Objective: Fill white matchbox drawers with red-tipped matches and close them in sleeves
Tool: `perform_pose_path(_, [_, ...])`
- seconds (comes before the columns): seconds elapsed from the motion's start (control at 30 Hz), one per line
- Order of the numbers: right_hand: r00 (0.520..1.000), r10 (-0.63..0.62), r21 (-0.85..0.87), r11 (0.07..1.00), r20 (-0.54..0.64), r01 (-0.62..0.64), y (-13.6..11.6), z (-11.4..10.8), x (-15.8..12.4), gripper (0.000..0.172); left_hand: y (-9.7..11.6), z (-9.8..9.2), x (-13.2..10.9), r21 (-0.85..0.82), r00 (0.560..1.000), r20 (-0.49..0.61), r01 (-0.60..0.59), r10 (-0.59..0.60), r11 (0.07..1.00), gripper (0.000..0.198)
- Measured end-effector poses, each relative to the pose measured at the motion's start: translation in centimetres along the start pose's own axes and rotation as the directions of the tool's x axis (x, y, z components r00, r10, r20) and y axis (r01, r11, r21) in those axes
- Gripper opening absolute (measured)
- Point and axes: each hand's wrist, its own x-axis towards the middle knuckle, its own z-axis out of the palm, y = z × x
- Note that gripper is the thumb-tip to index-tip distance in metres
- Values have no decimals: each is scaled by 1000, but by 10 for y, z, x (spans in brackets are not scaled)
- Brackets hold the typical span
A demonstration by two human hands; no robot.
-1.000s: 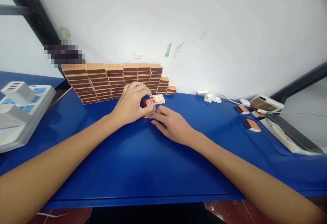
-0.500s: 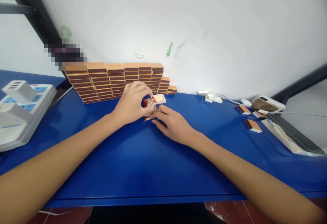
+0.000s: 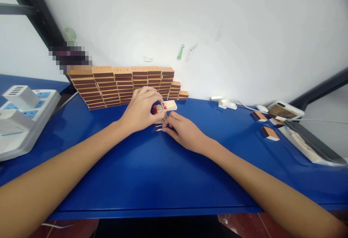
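Note:
My left hand (image 3: 143, 110) is closed around the left end of a small white matchbox tray (image 3: 174, 108), which holds red-tipped matches. Below the tray a pile of loose matches (image 3: 157, 109) lies on the blue table, partly hidden by my left fingers. My right hand (image 3: 183, 132) is closed in a pinch on a match (image 3: 158, 129) at the near edge of the pile; its red head points left. Another match lies just beyond those fingertips.
Stacked matchboxes (image 3: 123, 87) form a wall at the back left. A white power strip (image 3: 32, 133) with plugs stands at the left. Several loose matchboxes (image 3: 270, 133), a power bank (image 3: 284, 110) and a dark flat device (image 3: 315, 140) lie at the right. White adapters (image 3: 227, 104) sit by the wall.
My right fingers have drawn slightly toward me from the pile, with a match pinched between them. The left hand and the tray have stayed nearly in place.

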Motion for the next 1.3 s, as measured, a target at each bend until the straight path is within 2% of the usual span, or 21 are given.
perform_pose_path(0.33, [995, 7, -126, 992, 102, 6, -5, -7, 1, 13, 0, 1, 0, -22, 1000, 28, -2, 2, 1000, 15])
perform_pose_path(0.47, [992, 0, -114, 993, 125, 15, -6, -13, -3, 15, -1, 1, -1, -32, 999, 42, -10, 12, 999, 15])
perform_pose_path(0.6, [1000, 13, -64, 998, 13, -13, -2, -28, -6, 13, 0, 2, -2, -46, 997, 68, -29, 33, 999, 18])
perform_pose_path(0.73, [988, 55, -148, 986, -145, -77, 10, -39, -5, 13, 7, 2, -3, -80, 993, 89, -65, 72, 995, 18])
perform_pose_path(0.93, [985, 73, -173, 980, -158, -100, 17, -40, -4, 11, 19, 0, -2, -124, 989, 112, -87, 101, 989, 18])
perform_pose_path(1.3, [955, 40, -103, 992, -294, -73, 12, -44, -4, 11, 15, 0, -1, -183, 993, 96, -55, 73, 982, 18])
